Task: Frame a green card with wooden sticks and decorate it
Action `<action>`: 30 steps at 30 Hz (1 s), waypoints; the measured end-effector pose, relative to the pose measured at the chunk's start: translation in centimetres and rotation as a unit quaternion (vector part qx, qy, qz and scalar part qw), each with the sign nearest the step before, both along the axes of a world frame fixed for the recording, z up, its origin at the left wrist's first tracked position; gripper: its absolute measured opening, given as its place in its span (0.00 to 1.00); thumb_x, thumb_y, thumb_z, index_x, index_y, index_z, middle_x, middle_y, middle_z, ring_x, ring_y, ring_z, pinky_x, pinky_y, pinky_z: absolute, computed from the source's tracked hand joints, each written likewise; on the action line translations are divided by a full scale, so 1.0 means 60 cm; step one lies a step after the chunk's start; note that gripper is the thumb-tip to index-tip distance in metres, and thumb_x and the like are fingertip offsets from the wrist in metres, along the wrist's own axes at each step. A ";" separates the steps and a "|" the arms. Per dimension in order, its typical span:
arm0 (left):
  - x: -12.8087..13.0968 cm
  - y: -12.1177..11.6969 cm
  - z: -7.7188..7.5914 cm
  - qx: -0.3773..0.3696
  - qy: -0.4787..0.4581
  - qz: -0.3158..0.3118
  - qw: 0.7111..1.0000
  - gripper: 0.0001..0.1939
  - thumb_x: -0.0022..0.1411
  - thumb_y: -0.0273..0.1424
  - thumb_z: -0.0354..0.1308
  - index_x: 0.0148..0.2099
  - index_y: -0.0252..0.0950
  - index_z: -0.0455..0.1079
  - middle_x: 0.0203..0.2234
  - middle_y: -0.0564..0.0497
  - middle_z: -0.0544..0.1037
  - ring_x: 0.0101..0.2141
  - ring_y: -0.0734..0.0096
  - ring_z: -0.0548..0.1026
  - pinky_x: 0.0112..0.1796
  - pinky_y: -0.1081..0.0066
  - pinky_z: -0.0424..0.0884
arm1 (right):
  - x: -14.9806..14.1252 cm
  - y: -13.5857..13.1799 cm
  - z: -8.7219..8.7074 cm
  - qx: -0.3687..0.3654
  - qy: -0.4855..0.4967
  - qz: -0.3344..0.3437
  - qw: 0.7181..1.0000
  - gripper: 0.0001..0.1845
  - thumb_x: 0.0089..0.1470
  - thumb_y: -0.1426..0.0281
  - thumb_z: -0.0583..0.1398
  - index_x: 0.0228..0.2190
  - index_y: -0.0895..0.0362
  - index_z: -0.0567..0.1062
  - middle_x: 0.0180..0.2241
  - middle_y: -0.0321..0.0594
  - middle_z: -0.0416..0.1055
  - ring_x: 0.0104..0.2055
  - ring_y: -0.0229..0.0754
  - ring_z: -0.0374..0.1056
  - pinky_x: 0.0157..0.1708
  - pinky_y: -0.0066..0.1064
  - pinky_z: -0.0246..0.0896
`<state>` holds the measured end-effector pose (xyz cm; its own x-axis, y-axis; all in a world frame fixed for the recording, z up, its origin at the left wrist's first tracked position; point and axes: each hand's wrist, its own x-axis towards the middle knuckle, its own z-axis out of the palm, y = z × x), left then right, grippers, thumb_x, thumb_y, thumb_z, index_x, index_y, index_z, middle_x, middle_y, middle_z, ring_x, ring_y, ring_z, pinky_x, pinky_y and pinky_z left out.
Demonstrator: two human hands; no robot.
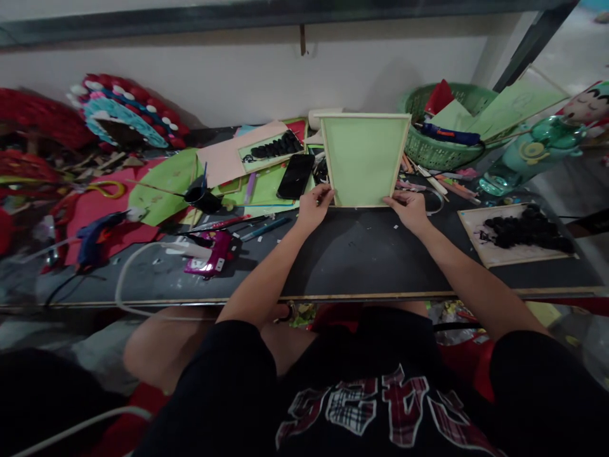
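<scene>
A light green panel with a pale wooden frame (365, 162) stands nearly upright on the dark table (354, 254). My left hand (316, 206) pinches its lower left corner. At the lower right corner, my right hand (408, 208) grips the frame between thumb and fingers. Close to my left hand lies a black phone (295, 176). Behind the phone rests a smaller framed panel bearing a dark braided piece (276, 147). To the right of my right hand, another framed panel with clumped black material (521, 233) lies flat.
A green basket (421, 151) holding papers and a teal bottle (516, 158) stand at the back right. Leftward are a blue glue gun (98, 238), yellow-handled scissors (107, 188), a black cup (202, 198) with brushes and a shiny magenta packet (209, 257). A metal beam (266, 20) spans overhead.
</scene>
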<state>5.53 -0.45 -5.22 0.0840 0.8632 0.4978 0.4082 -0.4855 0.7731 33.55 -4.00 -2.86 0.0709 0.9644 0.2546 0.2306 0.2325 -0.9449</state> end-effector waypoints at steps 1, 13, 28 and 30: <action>0.000 0.000 0.000 -0.004 0.007 -0.005 1.000 0.14 0.67 0.42 0.56 0.40 0.36 0.75 0.29 0.50 0.79 0.27 0.72 0.75 0.31 0.71 0.72 | -0.001 -0.001 0.001 0.004 -0.006 -0.004 1.000 0.24 0.39 0.48 0.71 0.25 0.56 0.80 0.32 0.43 0.81 0.37 0.49 0.76 0.48 0.46 0.74; 0.009 -0.015 0.012 -0.004 0.003 0.000 1.000 0.14 0.67 0.43 0.55 0.40 0.38 0.72 0.26 0.52 0.76 0.25 0.73 0.71 0.29 0.72 0.67 | 0.004 0.005 -0.001 -0.006 -0.017 0.006 1.000 0.19 0.43 0.53 0.71 0.29 0.56 0.79 0.35 0.47 0.81 0.38 0.51 0.77 0.49 0.48 0.74; 0.009 -0.015 0.011 0.005 -0.016 -0.002 1.000 0.19 0.66 0.49 0.57 0.37 0.38 0.73 0.22 0.53 0.74 0.23 0.73 0.69 0.28 0.71 0.66 | 0.007 0.010 -0.010 0.007 -0.026 -0.006 1.000 0.24 0.43 0.48 0.70 0.28 0.56 0.79 0.31 0.44 0.79 0.36 0.49 0.76 0.45 0.45 0.74; 0.014 -0.027 0.022 0.026 -0.022 -0.005 0.999 0.21 0.66 0.50 0.56 0.38 0.37 0.74 0.24 0.52 0.75 0.23 0.73 0.70 0.28 0.71 0.67 | 0.006 0.011 -0.009 0.020 -0.015 -0.024 0.999 0.25 0.43 0.47 0.70 0.28 0.56 0.79 0.32 0.45 0.79 0.37 0.50 0.76 0.46 0.46 0.73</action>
